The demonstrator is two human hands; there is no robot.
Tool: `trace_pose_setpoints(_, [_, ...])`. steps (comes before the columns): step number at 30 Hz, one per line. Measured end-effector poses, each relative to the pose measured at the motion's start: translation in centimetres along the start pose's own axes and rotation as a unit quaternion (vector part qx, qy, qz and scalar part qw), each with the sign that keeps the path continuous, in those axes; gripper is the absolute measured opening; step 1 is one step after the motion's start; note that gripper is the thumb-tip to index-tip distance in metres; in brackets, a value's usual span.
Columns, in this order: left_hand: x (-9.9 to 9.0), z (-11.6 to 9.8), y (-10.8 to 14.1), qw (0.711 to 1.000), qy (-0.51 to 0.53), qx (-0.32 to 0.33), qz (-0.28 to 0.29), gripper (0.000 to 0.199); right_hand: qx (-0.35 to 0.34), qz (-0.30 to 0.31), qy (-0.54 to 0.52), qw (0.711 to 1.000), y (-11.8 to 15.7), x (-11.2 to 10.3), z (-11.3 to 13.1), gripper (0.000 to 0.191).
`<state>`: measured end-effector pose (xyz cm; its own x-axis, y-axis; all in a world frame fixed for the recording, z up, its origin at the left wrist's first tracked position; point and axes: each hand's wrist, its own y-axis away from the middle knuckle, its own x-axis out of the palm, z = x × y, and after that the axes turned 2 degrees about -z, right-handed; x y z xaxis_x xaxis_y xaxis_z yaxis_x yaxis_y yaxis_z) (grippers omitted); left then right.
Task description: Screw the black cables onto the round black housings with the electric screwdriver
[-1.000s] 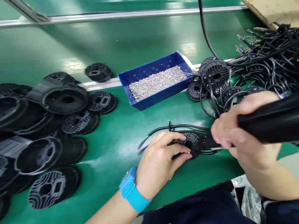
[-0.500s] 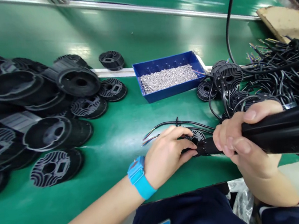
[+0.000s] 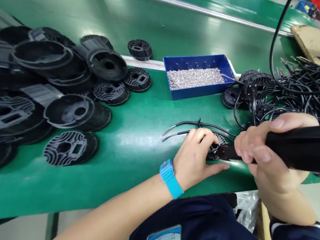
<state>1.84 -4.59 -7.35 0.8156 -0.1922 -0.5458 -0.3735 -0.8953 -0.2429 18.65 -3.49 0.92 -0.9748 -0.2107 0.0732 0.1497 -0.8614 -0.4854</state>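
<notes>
My right hand (image 3: 273, 156) is wrapped around the body of a black power screwdriver (image 3: 313, 145), held nearly level with its nose pointing left. The screwdriver's tip is at a round black plastic part (image 3: 220, 138) with a pale wavy pattern, mostly hidden under my hands. Curled fingers of my left hand (image 3: 194, 156) hold that part down, while the thumb stretches out below the screwdriver nose. Behind the hand lies a black cable (image 3: 188, 123) with bared coloured wire ends. Whether a screw sits at the tip is hidden.
A blue bin (image 3: 200, 91) of small silvery screws stands behind my hands. Black cup-shaped housings (image 3: 78, 111) and patterned discs (image 3: 69, 147) pile up at the left. Bundled black cables (image 3: 315, 91) fill the right, near a cardboard piece (image 3: 315, 44). A black cord (image 3: 272, 30) hangs there.
My left thumb has moved away from the screwdriver tip and stretched out, ending the pinch there. The fingers now rest on the round part. The camera view has shifted and tilted.
</notes>
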Motion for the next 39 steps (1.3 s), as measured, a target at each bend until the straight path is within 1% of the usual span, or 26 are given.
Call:
trace_pose_setpoints(3, [1.4, 0.1, 0.0, 0.997, 0.034, -0.027, -0.064, 0.050, -0.012, -0.008, 0.043, 0.999, -0.7, 0.5, -0.6, 0.038])
trace_pose_setpoints(5, [1.9, 0.3, -0.1, 0.995, 0.045, -0.039, -0.074, 0.050, -0.016, -0.006, 0.067, 0.998, -0.9, 0.7, -0.9, 0.036])
trace_pose_setpoints(8, [2.0, 0.4, -0.1, 0.996, 0.042, -0.038, -0.065, 0.049, -0.019, -0.003, 0.071, 0.997, -1.1, 0.7, -1.1, 0.036])
trace_pose_setpoints(11, [2.1, 0.5, -0.2, 0.997, 0.026, -0.024, -0.066, 0.054, -0.017, -0.009, 0.065, 0.998, -1.0, 0.8, -1.1, 0.034])
trace_pose_setpoints(14, [2.2, 0.5, -0.3, 0.998, 0.006, -0.018, -0.063, 0.057, -0.022, -0.036, 0.084, 0.996, -0.9, 1.1, -1.0, 0.030])
trace_pose_setpoints(17, [2.2, 0.4, -0.4, 0.998, -0.001, -0.025, -0.051, 0.058, -0.046, -0.063, 0.105, 0.991, -0.9, 1.6, -1.0, 0.026])
trace_pose_setpoints(20, [2.2, 0.2, -0.6, 0.999, -0.001, -0.032, -0.040, 0.059, -0.071, -0.043, 0.088, 0.993, -1.0, 1.9, -1.0, 0.025])
trace_pose_setpoints(23, [2.1, 0.1, -0.6, 0.999, -0.005, -0.033, -0.041, 0.062, -0.081, -0.019, 0.055, 0.995, -0.9, 1.7, -1.2, 0.029])
trace_pose_setpoints(26, [2.1, 0.1, -0.6, 0.999, -0.007, -0.032, -0.043, 0.064, -0.068, -0.009, 0.041, 0.997, -0.7, 1.5, -1.3, 0.031])
trace_pose_setpoints(30, [2.2, 0.2, -0.6, 0.998, -0.006, -0.034, -0.045, 0.066, -0.052, -0.007, 0.057, 0.997, -0.6, 1.5, -1.2, 0.030])
trace_pose_setpoints(34, [2.3, 0.2, -0.7, 0.998, -0.003, -0.033, -0.045, 0.068, -0.027, -0.013, 0.073, 0.997, -0.6, 1.6, -0.8, 0.028])
trace_pose_setpoints(39, [2.6, 0.7, -0.7, 0.999, -0.002, -0.019, -0.049, 0.068, -0.025, -0.025, 0.075, 0.997, -0.3, 1.3, -1.0, 0.026])
